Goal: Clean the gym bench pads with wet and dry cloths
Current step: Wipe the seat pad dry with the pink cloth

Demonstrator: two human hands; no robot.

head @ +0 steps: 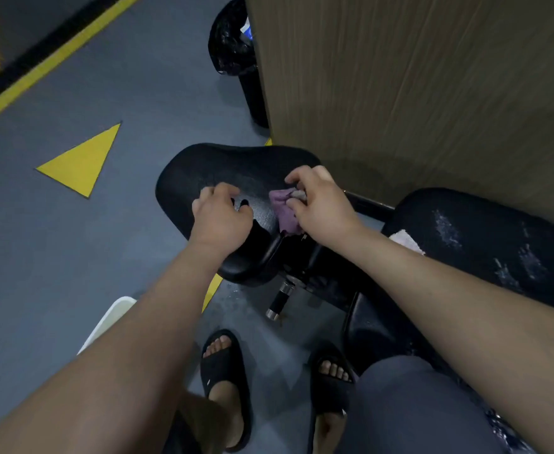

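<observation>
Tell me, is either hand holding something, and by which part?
The right hand pinches a purple cloth by its upper end. The left hand rests on the seat pad, holding nothing.

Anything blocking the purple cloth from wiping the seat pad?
Nothing visible lies between them: the purple cloth, pinched in the right hand, is right over the seat pad. Only the left hand covers part of the pad beside it.
</observation>
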